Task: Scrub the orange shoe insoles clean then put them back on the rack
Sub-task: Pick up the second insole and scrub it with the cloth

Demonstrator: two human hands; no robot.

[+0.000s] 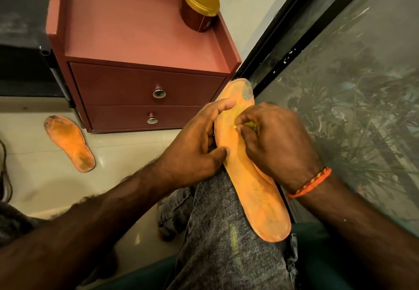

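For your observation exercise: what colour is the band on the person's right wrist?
Orange with yellow and red flecks; the wrist band shows in the head view.

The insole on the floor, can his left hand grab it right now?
Probably not right away. The left hand is busy holding the insole on the knee. The insole on the floor lies clear on that side, so he would have to let go first.
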